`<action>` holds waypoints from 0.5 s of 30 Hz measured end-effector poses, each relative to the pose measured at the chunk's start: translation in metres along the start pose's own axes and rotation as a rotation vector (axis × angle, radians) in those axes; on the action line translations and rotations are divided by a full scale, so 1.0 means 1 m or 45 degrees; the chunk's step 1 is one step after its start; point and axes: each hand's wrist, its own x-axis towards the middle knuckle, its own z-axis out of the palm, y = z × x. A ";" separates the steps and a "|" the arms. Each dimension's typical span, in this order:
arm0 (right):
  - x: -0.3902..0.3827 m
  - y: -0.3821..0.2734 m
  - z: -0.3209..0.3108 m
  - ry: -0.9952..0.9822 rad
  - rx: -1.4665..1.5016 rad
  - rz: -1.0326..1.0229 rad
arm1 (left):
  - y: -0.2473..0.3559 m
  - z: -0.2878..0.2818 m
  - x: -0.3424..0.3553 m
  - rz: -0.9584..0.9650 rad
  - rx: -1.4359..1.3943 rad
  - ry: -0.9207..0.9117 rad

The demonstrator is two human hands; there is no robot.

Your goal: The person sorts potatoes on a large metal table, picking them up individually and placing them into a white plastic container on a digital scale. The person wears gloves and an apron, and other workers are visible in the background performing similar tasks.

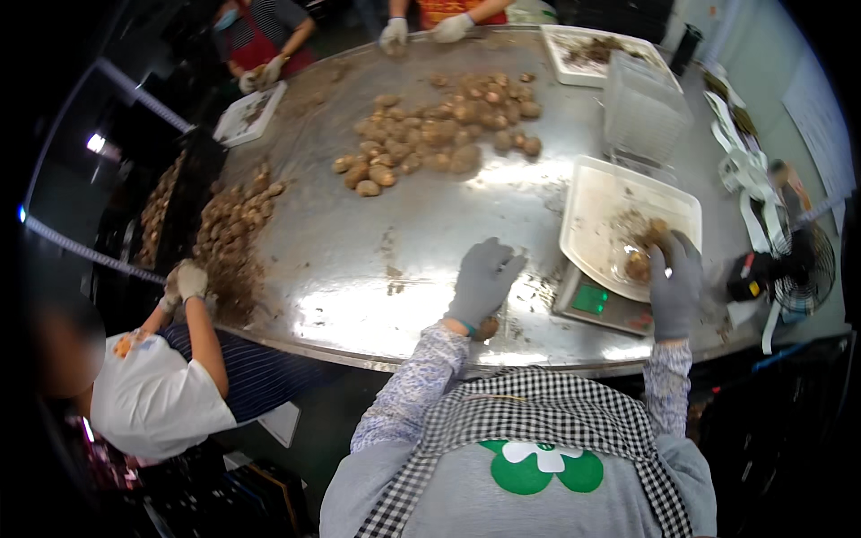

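Note:
My left hand (482, 285), in a grey glove, hovers over or rests on the metal table (421, 255), fingers stretched and thumb apart, holding nothing. By its wrist lies a brown tuber (487, 329), partly covered. My right hand (679, 285), gloved the same way, reaches over the right rim of a white tray (585, 215). Its fingers curl at a brown tuber (658, 231); the grip is partly hidden. Another tuber (638, 266) lies beside the thumb, among dirt crumbs. Under the tray stands a scale (605, 314) with a lit green display (590, 299).
A heap of tubers (430, 130) lies mid-table, another heap (235, 224) at left. Clear plastic containers (641, 112) are stacked behind my tray, near a second white tray (574, 67). A small fan (803, 269) stands at right. Co-workers' gloved hands (186, 281) are at left and far edges.

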 end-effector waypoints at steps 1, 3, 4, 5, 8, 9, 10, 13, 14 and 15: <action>-0.002 -0.005 -0.002 0.008 0.041 -0.066 | -0.003 -0.008 0.002 0.051 0.087 -0.131; -0.006 -0.015 0.003 0.008 0.152 -0.184 | -0.016 -0.013 0.013 -0.198 -0.092 -0.142; -0.008 -0.026 0.008 -0.002 0.233 -0.241 | -0.024 -0.014 0.020 -0.319 -0.186 -0.148; -0.012 -0.036 0.014 -0.009 0.315 -0.295 | -0.036 -0.017 0.027 -0.440 -0.250 -0.135; -0.016 -0.074 0.019 -0.252 0.439 -0.352 | -0.107 -0.018 0.051 -0.259 0.154 0.105; -0.018 -0.080 0.025 -0.304 0.499 -0.387 | -0.160 -0.023 0.064 0.019 0.549 0.022; -0.021 -0.084 0.031 -0.356 0.538 -0.407 | -0.179 -0.035 0.079 0.017 0.610 0.037; -0.032 -0.084 0.044 -0.572 0.619 -0.459 | -0.216 -0.093 0.119 -0.437 0.447 0.275; -0.035 -0.083 0.048 -0.663 0.624 -0.472 | -0.256 -0.112 0.128 -0.598 0.445 0.345; -0.039 -0.081 0.051 -0.744 0.580 -0.502 | -0.299 -0.130 0.134 -0.783 0.496 0.235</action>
